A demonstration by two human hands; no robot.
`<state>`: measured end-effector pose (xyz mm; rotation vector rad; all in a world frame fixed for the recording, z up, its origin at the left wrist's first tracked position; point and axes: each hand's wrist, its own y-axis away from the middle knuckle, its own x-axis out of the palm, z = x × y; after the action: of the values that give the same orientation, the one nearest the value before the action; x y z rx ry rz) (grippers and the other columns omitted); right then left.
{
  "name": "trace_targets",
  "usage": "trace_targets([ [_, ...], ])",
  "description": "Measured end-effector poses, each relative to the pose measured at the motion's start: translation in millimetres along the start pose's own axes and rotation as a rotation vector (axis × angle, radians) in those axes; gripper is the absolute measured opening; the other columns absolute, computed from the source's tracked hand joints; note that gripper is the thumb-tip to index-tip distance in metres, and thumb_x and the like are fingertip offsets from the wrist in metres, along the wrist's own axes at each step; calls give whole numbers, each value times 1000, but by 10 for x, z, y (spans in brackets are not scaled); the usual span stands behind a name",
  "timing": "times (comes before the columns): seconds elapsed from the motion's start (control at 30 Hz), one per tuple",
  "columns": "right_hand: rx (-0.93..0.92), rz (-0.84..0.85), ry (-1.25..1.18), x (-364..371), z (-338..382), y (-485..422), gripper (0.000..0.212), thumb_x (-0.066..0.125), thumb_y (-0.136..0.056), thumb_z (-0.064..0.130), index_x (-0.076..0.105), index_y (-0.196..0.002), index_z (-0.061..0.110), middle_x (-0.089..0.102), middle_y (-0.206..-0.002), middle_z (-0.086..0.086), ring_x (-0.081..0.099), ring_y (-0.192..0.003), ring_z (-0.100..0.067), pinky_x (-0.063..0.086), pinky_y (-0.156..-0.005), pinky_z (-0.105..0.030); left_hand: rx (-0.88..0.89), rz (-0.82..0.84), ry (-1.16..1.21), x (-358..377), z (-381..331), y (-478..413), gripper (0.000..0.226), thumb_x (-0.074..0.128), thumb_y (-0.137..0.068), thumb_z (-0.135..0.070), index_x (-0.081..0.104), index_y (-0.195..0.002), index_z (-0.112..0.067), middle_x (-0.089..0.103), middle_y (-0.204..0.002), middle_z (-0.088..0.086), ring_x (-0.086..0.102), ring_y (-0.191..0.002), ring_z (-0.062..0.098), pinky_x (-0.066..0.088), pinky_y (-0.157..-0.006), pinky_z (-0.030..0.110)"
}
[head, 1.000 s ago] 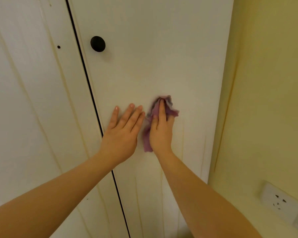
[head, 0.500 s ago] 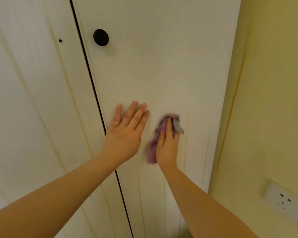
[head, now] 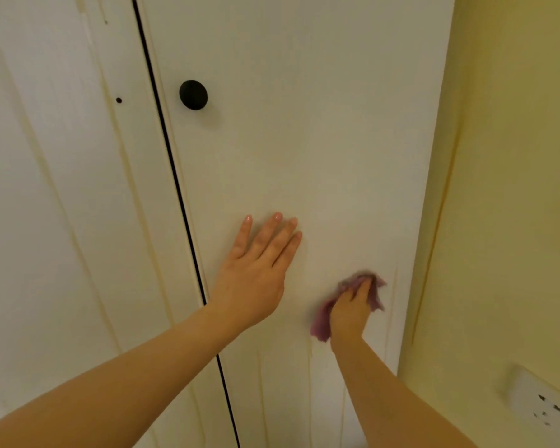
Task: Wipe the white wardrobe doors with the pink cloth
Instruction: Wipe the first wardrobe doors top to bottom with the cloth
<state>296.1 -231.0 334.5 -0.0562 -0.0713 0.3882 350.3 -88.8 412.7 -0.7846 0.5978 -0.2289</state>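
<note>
Pink cloth [head: 320, 324]: bunched, pressed to the right wardrobe door [head: 304, 140] near its right edge, well below the black knob [head: 193, 95].
Right hand [head: 349, 310]: grips the cloth.
Left hand [head: 256, 279]: fingers straight, flat on the same door, up-left of the cloth.

Right of your right grip [head: 351, 310], a pale yellow wall [head: 514, 189] fills that side of your view, with a thin darker streak [head: 434, 240] running down it near its left edge. Below and right of the grip, a white wall socket [head: 543, 405] sits on that wall, blurred. The light is warm and even.
</note>
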Motion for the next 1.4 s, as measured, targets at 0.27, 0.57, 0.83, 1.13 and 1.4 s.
trace_targets([
  [0.27, -298, 38, -35, 108, 469, -135, 47, 32, -101, 12, 23, -147, 19, 33, -137, -20, 40, -125, -29, 29, -107, -37, 55, -19, 27, 111, -170, -182, 55, 46, -82, -20, 51, -134, -5, 45, -144, 11, 33, -136, 31, 6, -114, 52],
  [0.57, 98, 20, -102, -245, 315, -335, 36, 34, -100, 31, 47, -132, 20, 57, -121, -7, 53, -108, -26, 41, -97, -38, 76, -24, 91, 163, -382, -333, 54, 40, -82, -22, 54, -131, -4, 50, -140, 10, 38, -135, 32, 7, -113, 52],
  [0.83, -391, -46, 12, -257, 260, -631, 42, 41, -98, 11, 39, -139, 4, 39, -141, -13, 45, -122, -19, 33, -106, -29, 89, -117, 74, 353, -649, -558, 52, 40, -85, -19, 52, -133, -5, 49, -141, 9, 30, -136, 29, 7, -114, 52],
  [1.13, -81, -8, 33, -360, -18, -710, 44, 31, -102, 25, 29, -146, 20, 33, -149, 3, 32, -135, -20, 27, -106, -32, 32, -51, 10, 532, -767, -578, 63, 56, -76, -19, 48, -137, -4, 43, -146, 8, 29, -137, 29, 4, -114, 54],
  [1.4, 236, -74, -81, -510, -434, -703, 22, 34, -98, 13, 45, -115, 23, 45, -109, -1, 41, -96, -15, 33, -81, -30, 41, -23, 10, 541, -756, -569, 66, 56, -77, -20, 44, -139, -4, 40, -148, 8, 26, -138, 29, -1, -115, 53],
])
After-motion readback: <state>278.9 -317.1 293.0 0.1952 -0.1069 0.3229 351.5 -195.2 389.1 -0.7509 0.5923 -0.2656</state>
